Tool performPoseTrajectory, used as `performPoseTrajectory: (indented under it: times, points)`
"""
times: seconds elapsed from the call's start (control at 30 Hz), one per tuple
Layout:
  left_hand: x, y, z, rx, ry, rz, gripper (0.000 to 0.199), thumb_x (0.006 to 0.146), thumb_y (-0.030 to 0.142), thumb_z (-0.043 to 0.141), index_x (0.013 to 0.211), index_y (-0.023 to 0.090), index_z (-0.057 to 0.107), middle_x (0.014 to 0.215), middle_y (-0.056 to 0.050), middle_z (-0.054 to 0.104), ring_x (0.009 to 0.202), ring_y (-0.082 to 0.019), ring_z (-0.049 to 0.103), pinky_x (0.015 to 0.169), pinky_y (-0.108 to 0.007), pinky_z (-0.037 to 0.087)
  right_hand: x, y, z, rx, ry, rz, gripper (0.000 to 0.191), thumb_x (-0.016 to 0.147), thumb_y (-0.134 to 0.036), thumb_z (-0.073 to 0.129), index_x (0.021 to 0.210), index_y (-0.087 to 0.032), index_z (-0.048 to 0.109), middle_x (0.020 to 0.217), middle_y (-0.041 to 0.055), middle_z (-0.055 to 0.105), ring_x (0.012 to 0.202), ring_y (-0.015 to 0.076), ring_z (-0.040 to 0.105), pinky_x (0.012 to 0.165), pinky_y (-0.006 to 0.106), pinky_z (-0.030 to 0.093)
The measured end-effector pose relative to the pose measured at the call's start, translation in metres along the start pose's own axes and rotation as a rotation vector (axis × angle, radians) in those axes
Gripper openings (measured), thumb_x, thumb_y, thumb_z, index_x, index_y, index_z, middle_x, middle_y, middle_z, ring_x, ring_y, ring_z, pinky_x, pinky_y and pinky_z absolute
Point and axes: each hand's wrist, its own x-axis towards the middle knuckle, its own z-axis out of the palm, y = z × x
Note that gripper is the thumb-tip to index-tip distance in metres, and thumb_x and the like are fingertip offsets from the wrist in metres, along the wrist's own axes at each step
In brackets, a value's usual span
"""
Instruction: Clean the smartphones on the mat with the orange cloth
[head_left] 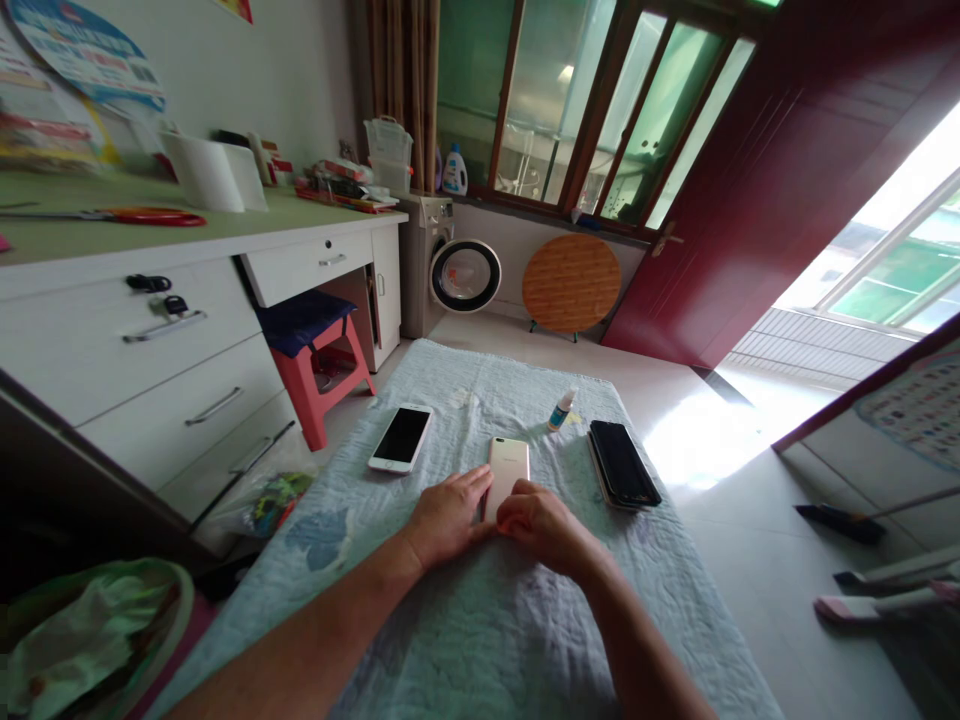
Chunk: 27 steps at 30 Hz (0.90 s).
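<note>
Currently, the white phone [402, 439] lies untouched on the surface [465, 640]; your left hand [450, 512], fingers outstretched, rests along the pink phone [511, 460], back-up at centre. Your right hand [541, 520] curls over its lower end, grip unclear, handling seemingly unfinished; the spray bottle [561, 410] and black phone [624, 463] sit untouched

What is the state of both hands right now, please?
Left hand: open, fingers at the middle phone.
Right hand: curled at the same phone; grip cannot be told.
</note>
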Motion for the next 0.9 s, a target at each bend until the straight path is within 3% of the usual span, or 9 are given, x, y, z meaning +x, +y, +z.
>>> performPoseTrajectory:
  times: [0.23, 0.37, 0.7, 0.9]
  points:
    - [-0.001, 0.0, -0.001, -0.002, 0.009, 0.01, 0.074, 0.081, 0.06, 0.058, 0.141, 0.019, 0.043, 0.146, -0.01, 0.045, 0.129, -0.03, 0.048, 0.106, -0.04, 0.04, 0.026, 0.014, 0.018, -0.117, 0.313, 0.031, 0.021, 0.089, -0.012, 0.053, 0.085, -0.02, 0.072, 0.086, 0.0036, 0.055, 0.085, 0.0147, 0.051, 0.079, 0.024, 0.038]
    - [-0.001, 0.0, -0.002, 0.014, -0.011, -0.012, 0.076, 0.078, 0.053, 0.064, 0.142, 0.018, 0.041, 0.148, -0.011, 0.044, 0.129, -0.031, 0.046, 0.106, -0.041, 0.04, 0.033, 0.026, 0.016, -0.141, 0.407, 0.101, 0.021, 0.091, -0.017, 0.051, 0.086, -0.019, 0.072, 0.09, 0.0049, 0.056, 0.088, 0.0161, 0.05, 0.081, 0.025, 0.038]
    - [0.0, 0.001, -0.001, -0.007, 0.018, 0.009, 0.071, 0.077, 0.045, 0.067, 0.14, 0.023, 0.042, 0.145, -0.008, 0.047, 0.126, -0.03, 0.05, 0.103, -0.038, 0.042, 0.068, 0.053, 0.001, -0.269, 0.405, 0.208, 0.026, 0.092, -0.021, 0.048, 0.082, -0.017, 0.071, 0.086, 0.0058, 0.056, 0.084, 0.0168, 0.048, 0.078, 0.026, 0.035]
    - [0.0, -0.002, 0.0, -0.028, 0.031, 0.016, 0.071, 0.077, 0.047, 0.066, 0.139, 0.022, 0.043, 0.144, -0.009, 0.047, 0.127, -0.031, 0.049, 0.105, -0.04, 0.04, 0.09, 0.048, 0.005, -0.36, 0.354, 0.199, 0.027, 0.094, -0.021, 0.046, 0.088, -0.018, 0.072, 0.093, 0.0085, 0.058, 0.086, 0.0185, 0.047, 0.078, 0.028, 0.035]
